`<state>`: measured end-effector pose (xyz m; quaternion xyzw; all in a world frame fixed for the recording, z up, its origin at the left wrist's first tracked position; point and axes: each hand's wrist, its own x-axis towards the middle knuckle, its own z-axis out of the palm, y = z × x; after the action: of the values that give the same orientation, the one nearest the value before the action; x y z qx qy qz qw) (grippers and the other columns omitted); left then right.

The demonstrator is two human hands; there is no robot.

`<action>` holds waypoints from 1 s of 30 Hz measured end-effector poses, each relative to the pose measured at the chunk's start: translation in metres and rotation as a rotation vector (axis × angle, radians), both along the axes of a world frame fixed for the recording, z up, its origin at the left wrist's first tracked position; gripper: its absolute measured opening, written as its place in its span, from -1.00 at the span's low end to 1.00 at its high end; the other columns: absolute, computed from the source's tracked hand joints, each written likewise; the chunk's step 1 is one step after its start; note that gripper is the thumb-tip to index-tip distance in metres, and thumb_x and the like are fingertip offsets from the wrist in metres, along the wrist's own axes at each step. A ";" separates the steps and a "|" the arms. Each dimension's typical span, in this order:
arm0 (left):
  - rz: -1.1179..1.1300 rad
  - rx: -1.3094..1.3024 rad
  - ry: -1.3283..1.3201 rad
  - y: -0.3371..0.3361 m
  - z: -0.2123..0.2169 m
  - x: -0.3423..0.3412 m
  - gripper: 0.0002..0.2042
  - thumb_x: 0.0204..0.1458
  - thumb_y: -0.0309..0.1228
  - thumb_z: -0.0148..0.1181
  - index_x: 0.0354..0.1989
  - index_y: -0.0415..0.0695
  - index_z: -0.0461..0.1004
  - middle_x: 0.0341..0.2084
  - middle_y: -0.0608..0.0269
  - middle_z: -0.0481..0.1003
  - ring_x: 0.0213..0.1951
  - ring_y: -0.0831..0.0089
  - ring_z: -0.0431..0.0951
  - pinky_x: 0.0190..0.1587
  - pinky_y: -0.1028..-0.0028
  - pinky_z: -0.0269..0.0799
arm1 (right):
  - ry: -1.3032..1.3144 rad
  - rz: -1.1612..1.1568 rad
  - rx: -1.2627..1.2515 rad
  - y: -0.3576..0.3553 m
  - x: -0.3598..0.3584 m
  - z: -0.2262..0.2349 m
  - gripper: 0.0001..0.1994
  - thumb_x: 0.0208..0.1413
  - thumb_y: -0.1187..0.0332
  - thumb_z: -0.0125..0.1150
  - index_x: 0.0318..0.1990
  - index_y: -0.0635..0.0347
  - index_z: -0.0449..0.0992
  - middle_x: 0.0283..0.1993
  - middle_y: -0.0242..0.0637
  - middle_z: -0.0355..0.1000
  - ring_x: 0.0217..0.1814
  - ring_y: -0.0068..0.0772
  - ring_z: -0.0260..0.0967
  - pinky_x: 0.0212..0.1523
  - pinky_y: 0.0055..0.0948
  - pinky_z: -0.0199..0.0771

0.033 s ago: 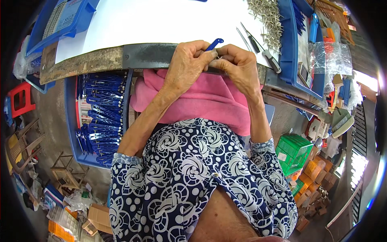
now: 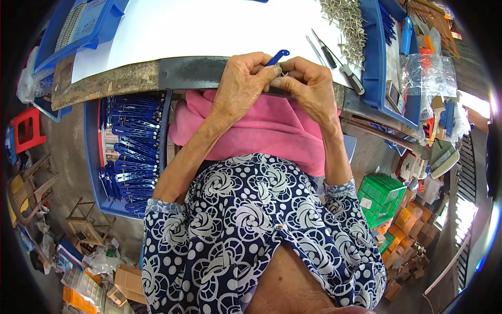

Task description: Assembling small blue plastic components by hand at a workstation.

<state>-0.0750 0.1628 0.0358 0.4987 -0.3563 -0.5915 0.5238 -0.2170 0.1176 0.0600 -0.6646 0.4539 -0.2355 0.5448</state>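
Observation:
At the table's front edge my left hand (image 2: 243, 83) pinches a slim blue part (image 2: 278, 56) with small holes at its rounded far end. The part's lower end is hidden by my fingers. Close against it, my right hand (image 2: 309, 86) has thumb and forefinger closed at a tiny shiny metal piece (image 2: 284, 74), too small to name. Both hands meet over the edge of the white work surface (image 2: 209, 31). A pink cloth (image 2: 251, 138) covers my lap below them.
Small silver metal pieces (image 2: 348, 26) lie heaped at the far right, beside a black-and-grey-handled tool (image 2: 351, 78). A blue tray (image 2: 374, 73) stands right of them. Many similar blue parts (image 2: 136, 152) fill a blue bin (image 2: 91, 172) at left. A green crate (image 2: 381, 199) is lower right.

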 end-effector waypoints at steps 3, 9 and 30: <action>0.017 0.004 0.062 0.000 -0.005 0.001 -0.88 0.02 -0.45 0.10 -0.34 -0.26 0.46 -0.71 0.47 0.34 -0.70 0.82 0.19 -0.71 0.82 0.01 | 0.052 0.032 0.060 0.001 0.000 0.005 -0.77 -0.07 0.53 0.20 -0.21 0.38 0.45 -0.57 -0.38 0.43 -0.48 -0.73 0.35 -0.46 -0.77 0.34; -0.022 0.060 0.495 -0.001 -0.007 0.008 -0.89 0.04 -0.47 0.08 -0.34 -0.27 0.42 -0.70 0.39 0.34 -0.76 0.81 0.10 -0.75 0.79 -0.05 | -0.268 -0.180 -0.022 0.015 0.006 -0.004 -0.65 -0.09 0.55 0.23 -0.07 0.35 0.41 -0.36 -0.40 0.41 -0.44 -0.74 0.26 -0.47 -0.79 0.23; -0.098 -0.094 0.626 0.002 -0.002 0.006 -0.78 0.13 -0.47 -0.06 -0.11 -0.35 0.34 -0.64 0.37 0.30 -0.70 0.78 0.10 -0.70 0.79 -0.03 | -0.147 -0.159 -0.109 0.014 0.004 0.018 -0.81 0.02 0.40 0.18 -0.27 0.36 0.50 -0.59 -0.45 0.32 -0.64 -0.78 0.09 -0.66 -0.77 0.01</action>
<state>-0.0689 0.1648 0.0338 0.2500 -0.2285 -0.7235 0.6015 -0.2133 0.1317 0.0781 -0.6363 0.4503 -0.3503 0.5192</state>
